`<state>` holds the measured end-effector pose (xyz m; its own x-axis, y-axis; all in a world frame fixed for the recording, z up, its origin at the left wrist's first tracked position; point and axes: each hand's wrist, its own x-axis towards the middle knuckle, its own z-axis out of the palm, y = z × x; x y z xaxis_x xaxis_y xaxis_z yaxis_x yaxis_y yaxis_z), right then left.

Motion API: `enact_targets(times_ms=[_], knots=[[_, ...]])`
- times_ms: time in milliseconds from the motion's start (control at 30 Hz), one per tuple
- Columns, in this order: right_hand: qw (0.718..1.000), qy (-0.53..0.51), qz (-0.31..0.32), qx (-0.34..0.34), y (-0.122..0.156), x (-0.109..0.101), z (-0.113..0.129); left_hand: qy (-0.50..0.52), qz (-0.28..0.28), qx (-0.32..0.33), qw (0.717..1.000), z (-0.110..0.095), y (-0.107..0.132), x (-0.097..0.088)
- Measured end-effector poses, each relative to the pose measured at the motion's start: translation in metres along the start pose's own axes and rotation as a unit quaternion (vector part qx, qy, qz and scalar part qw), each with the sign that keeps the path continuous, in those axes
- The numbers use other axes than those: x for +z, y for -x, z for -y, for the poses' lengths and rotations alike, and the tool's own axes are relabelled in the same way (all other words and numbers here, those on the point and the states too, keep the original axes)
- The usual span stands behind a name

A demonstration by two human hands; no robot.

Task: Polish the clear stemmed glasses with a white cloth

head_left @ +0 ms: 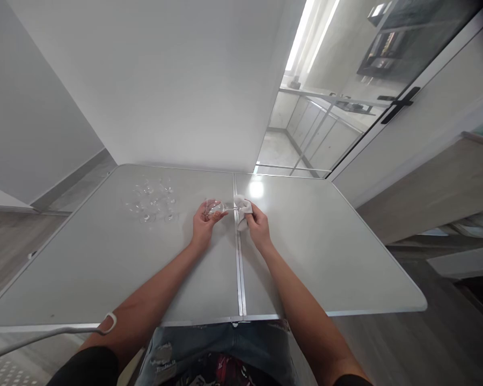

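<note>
My left hand point(205, 221) is closed around the bowl of a clear stemmed glass point(216, 207), which lies sideways above the table with its stem pointing right. In my right hand point(259, 226) is a white cloth point(242, 212), folded over the foot end of the glass, so the foot is mostly hidden. Both hands are over the middle of the table, near its seam. To the left stands a group of several clear glasses point(155, 201), close together; their outlines are faint against the pale surface.
The pale folding table point(326, 252) has a metal seam point(240, 279) down its middle and a metal rim. A white wall point(177, 86) rises behind it, with a glass door point(330, 107) at the back right. A grey cable point(56, 333) crosses the lower left by my forearm.
</note>
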<state>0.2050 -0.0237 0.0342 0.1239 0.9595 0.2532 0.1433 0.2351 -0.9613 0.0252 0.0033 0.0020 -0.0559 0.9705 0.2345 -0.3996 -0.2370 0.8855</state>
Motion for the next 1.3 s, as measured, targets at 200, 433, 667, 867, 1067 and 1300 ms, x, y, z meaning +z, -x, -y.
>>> enact_targets(times_ms=[200,433,667,867,1067,1300], knots=[[0.998,-0.052,0.007,0.017,-0.002,-0.002,0.000,0.014,0.051,-0.008,0.999,-0.003,0.000,0.001],[0.979,-0.130,0.038,0.153,-0.007,0.003,-0.019,-0.002,0.051,0.041,0.998,-0.009,0.002,0.003],[0.998,0.054,-0.005,-0.015,0.002,0.002,-0.005,-0.011,0.060,0.005,0.998,-0.006,0.002,0.000],[0.991,-0.131,-0.007,0.017,-0.009,0.001,-0.018,0.006,0.112,-0.031,0.993,-0.003,0.002,0.000],[0.994,-0.022,-0.104,0.024,-0.002,0.000,-0.023,-0.010,0.118,-0.027,0.993,0.000,0.009,0.008],[0.999,0.035,-0.034,-0.020,-0.006,0.000,-0.022,-0.016,0.126,-0.022,0.992,-0.006,0.008,0.004]])
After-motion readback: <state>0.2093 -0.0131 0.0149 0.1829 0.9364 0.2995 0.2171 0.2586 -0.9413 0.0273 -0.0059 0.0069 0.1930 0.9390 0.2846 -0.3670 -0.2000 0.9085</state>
